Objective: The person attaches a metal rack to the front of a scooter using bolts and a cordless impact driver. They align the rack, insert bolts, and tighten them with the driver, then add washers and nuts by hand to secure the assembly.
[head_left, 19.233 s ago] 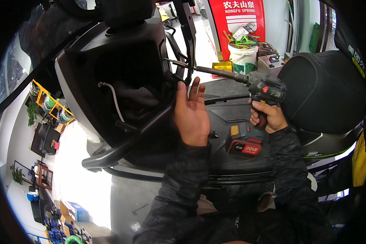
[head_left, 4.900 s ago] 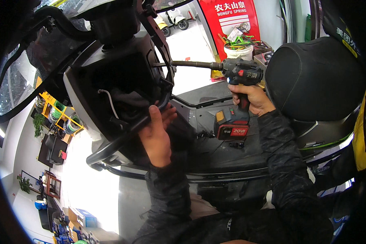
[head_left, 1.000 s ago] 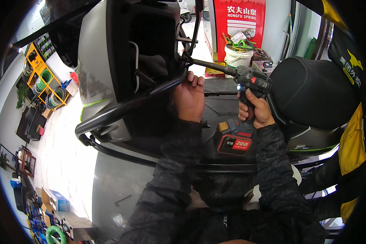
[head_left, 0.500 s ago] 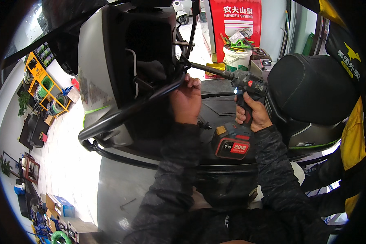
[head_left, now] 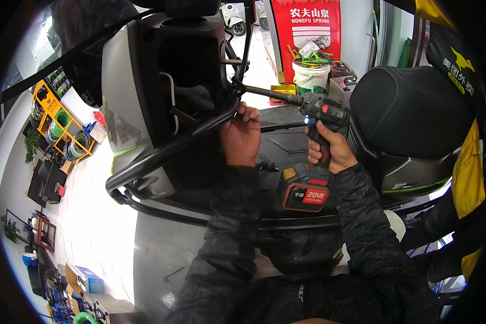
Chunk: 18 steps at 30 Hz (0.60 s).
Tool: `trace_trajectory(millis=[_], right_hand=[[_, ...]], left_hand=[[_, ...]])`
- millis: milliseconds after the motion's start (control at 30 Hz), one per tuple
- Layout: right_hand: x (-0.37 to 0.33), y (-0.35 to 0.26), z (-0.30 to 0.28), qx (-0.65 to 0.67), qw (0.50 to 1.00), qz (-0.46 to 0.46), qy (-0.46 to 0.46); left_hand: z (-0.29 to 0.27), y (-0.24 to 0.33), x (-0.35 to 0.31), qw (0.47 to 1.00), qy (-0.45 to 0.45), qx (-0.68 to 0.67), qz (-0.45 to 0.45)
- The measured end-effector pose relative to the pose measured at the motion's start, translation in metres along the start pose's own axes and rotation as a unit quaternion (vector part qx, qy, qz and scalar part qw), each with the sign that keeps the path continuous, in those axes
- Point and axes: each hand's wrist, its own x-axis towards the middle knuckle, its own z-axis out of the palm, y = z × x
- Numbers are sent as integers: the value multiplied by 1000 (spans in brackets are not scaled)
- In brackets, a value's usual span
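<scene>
My right hand (head_left: 335, 148) is wrapped round the grip of a cordless impact wrench (head_left: 324, 110), whose lamp is lit. Its battery pack (head_left: 305, 191) hangs below. The wrench's long extension (head_left: 267, 92) points left, its tip at the bracket where a black tubular guard bar (head_left: 173, 141) ends. Right under that joint is my left hand (head_left: 243, 135), fingers curled against the bar's end; whatever they pinch is hidden. The bar runs round the grey and black front panel (head_left: 125, 97) of an electric scooter. A small dark metal part (head_left: 268, 167) lies on its footboard (head_left: 286, 143).
The scooter's black seat (head_left: 410, 108) is to the right, beside a person in a black and yellow jacket (head_left: 467, 173). Beyond the footboard stand a white bucket (head_left: 311, 78) of odds and ends and a red cabinet (head_left: 308, 32). An orange tyre rack (head_left: 65, 124) stands far left.
The whole view has shifted slightly, with the scooter and both hands a little farther left. The wrench's tip stays at the bracket, and both hands keep their hold.
</scene>
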Motion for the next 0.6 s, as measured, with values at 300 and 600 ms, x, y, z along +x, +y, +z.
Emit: trace_trajectory(millis=[300,600], right_hand=[[-2,-2,1,3,1000,-1,-17],[-3,0,2,4,1000,-7,-22]], left_hand=[[0,3,2,1000,17,-11,-12],[2,2,1,1000,12,-16,-9]])
